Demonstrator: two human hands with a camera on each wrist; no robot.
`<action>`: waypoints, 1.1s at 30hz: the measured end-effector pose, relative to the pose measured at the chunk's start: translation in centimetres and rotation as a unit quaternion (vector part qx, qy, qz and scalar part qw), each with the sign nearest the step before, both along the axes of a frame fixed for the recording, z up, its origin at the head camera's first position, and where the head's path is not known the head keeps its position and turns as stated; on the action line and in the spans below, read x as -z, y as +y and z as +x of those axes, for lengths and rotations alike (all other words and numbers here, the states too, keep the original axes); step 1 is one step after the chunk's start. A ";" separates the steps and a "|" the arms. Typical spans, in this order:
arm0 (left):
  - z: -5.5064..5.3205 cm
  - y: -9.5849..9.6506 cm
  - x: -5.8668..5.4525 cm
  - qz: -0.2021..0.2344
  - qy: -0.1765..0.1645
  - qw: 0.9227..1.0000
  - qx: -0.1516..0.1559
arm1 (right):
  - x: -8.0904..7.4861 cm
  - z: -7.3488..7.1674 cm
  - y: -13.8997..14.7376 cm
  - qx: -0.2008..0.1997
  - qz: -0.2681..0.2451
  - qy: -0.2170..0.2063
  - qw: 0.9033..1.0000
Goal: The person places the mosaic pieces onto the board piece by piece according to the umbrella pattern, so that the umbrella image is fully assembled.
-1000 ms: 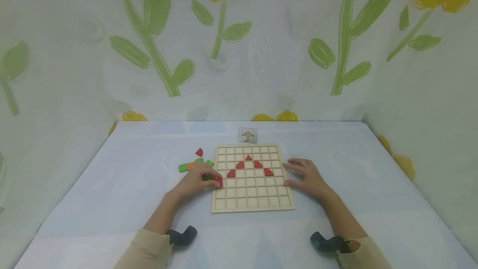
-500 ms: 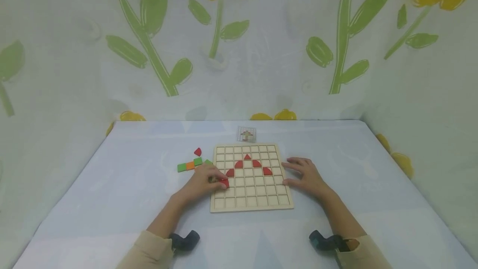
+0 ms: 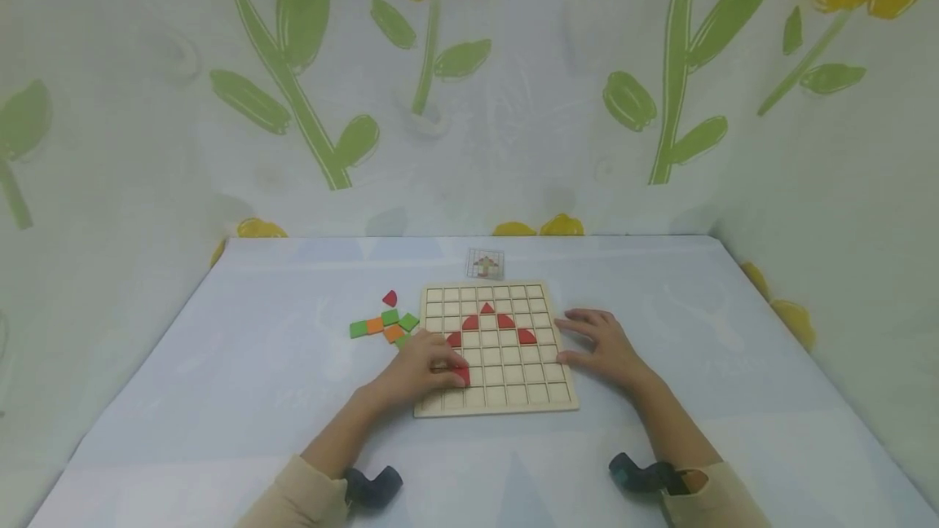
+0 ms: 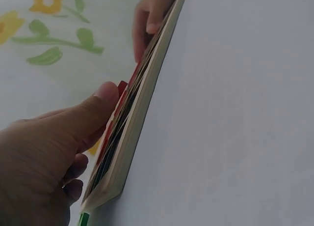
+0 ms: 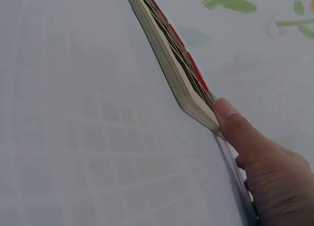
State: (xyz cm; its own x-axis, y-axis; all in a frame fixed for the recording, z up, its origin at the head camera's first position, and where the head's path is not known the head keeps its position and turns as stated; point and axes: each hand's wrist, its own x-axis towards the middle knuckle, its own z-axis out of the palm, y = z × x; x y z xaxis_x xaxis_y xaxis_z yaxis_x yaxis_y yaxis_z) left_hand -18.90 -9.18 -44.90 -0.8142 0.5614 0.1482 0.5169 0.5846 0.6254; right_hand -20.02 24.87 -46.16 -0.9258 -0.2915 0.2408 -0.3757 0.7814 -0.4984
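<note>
My left hand (image 3: 418, 369) pinches a red tile (image 3: 462, 376) between thumb and fingers, low over the left part of a wooden grid board (image 3: 506, 411). In the left wrist view the tile (image 4: 122, 86) pokes out past the thumb tip, close to the board's top. Higher on the board lie a small red triangle (image 3: 487, 309) and several red quarter-circle pieces (image 3: 527, 337), stepping down on either side of it. My right hand (image 3: 609, 353) rests at the board's right edge, fingers loosely bent, and its thumb (image 5: 240, 132) lies against the rim in the right wrist view.
Left of the board lie several green tiles (image 3: 358, 329), orange tiles (image 3: 375, 324) and a loose red quarter-circle piece (image 3: 390, 298). A small pattern card (image 3: 486, 264) lies behind the board on the white table (image 3: 660, 283). Flower-printed walls enclose the back and sides.
My left hand has carried the red tile rightward and toward me, from the board's left edge onto the grid, uncovering more green and orange tiles. The right hand has stayed put.
</note>
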 end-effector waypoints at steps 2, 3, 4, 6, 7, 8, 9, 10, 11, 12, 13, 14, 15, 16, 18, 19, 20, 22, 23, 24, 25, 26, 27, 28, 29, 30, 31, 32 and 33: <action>0.1 0.3 0.0 -0.005 -0.006 1.000 0.007 | 0.0 0.0 0.0 -0.001 -0.001 -0.001 1.000; 0.2 0.4 0.0 -0.010 -0.007 1.000 0.009 | 0.0 0.0 0.1 0.000 -0.001 -0.002 1.000; 0.3 0.5 0.0 -0.012 -0.008 1.000 0.011 | 0.0 0.0 0.1 0.000 -0.002 -0.002 1.000; 0.4 0.6 0.0 -0.019 -0.004 1.000 0.014 | 0.1 -0.1 0.1 0.000 -0.002 -0.002 1.000; 0.5 0.7 0.0 -0.023 -0.002 1.000 0.014 | 0.2 -0.1 0.2 0.000 -0.002 -0.001 1.000; 0.5 0.7 0.0 -0.025 -0.001 1.000 0.015 | 0.2 -0.1 0.2 0.000 -0.002 0.000 1.000; 0.6 0.8 0.0 -0.028 0.000 0.999 0.015 | 0.3 -0.2 0.2 -0.001 -0.002 0.000 1.000; 0.7 0.8 0.0 -0.029 -0.001 0.999 0.015 | 0.3 -0.2 0.1 -0.002 -0.002 0.002 1.000; 0.7 0.9 0.0 -0.030 -0.002 0.999 0.016 | 0.3 -0.2 0.2 -0.002 -0.003 0.003 1.000; 0.8 1.0 0.1 -0.029 -0.006 0.999 0.018 | 0.4 -0.2 0.2 -0.002 -0.003 0.005 1.000; 0.8 1.1 0.1 -0.028 -0.009 0.999 0.020 | 0.4 -0.2 0.2 -0.002 -0.003 0.007 1.000; 0.9 1.1 0.1 -0.026 -0.008 0.999 0.023 | 0.4 -0.2 0.2 -0.002 -0.003 0.007 1.000; 1.0 1.2 0.1 -0.026 -0.008 0.999 0.027 | 0.4 -0.2 0.2 -0.002 -0.005 0.007 1.000; 1.0 1.3 0.2 -0.024 -0.006 0.999 0.032 | 0.4 -0.2 0.2 -0.002 -0.005 0.008 1.000; 1.1 1.4 0.1 -0.021 0.000 0.999 0.041 | 0.4 -0.1 0.2 -0.001 -0.004 0.008 1.000; 1.1 1.5 0.2 -0.020 0.002 0.999 0.045 | 0.4 -0.1 0.2 -0.001 -0.004 0.006 1.000; 1.2 1.5 0.2 -0.021 0.005 0.999 0.048 | 0.3 -0.1 0.1 0.000 -0.004 0.006 1.000; 1.2 1.6 0.1 -0.020 0.010 0.998 0.054 | 0.3 -0.1 0.1 0.001 -0.002 0.005 1.000; 1.3 1.6 0.1 -0.020 0.014 0.998 0.056 | 0.3 -0.1 0.1 0.002 -0.001 0.004 1.000; 1.3 1.6 0.1 -0.021 0.018 0.998 0.058 | 0.3 -0.1 0.1 0.003 -0.001 0.004 1.000; 1.3 1.6 0.1 -0.021 0.023 0.998 0.061 | 0.3 -0.1 0.1 0.002 -0.001 0.003 1.000; 1.3 1.6 0.0 -0.021 0.029 0.997 0.064 | 0.3 -0.1 0.1 0.002 -0.001 0.002 1.000; 1.4 1.6 0.0 -0.019 0.033 0.997 0.067 | 0.2 -0.1 0.1 0.002 -0.001 0.002 1.000; 1.4 1.6 0.0 -0.018 0.037 0.997 0.069 | 0.2 -0.1 0.1 0.001 0.000 0.002 1.000; 1.5 1.6 -0.1 -0.018 0.039 0.997 0.071 | 0.2 -0.1 0.1 0.001 0.001 0.001 1.000; 1.5 1.6 -0.1 -0.017 0.040 0.996 0.072 | 0.2 -0.1 0.1 0.000 0.000 0.002 1.000; 1.5 1.6 -0.2 -0.016 0.040 0.996 0.073 | 0.2 -0.1 0.1 -0.001 0.001 0.002 1.000; 1.5 1.6 -0.2 -0.015 0.038 0.996 0.074 | 0.2 -0.1 0.1 -0.002 0.001 0.002 1.000; 1.5 1.6 -0.2 -0.014 0.036 0.997 0.073 | 0.1 -0.1 0.1 -0.002 0.001 0.002 1.000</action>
State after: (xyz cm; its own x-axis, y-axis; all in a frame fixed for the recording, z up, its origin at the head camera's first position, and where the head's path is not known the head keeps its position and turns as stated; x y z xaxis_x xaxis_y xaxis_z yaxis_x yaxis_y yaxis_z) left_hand -17.37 -7.53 -44.68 -0.7113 0.6779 0.1858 0.6408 0.5168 0.5677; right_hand -20.16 24.97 -46.30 -0.9233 -0.2966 0.2441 -0.3816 0.7807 -0.4948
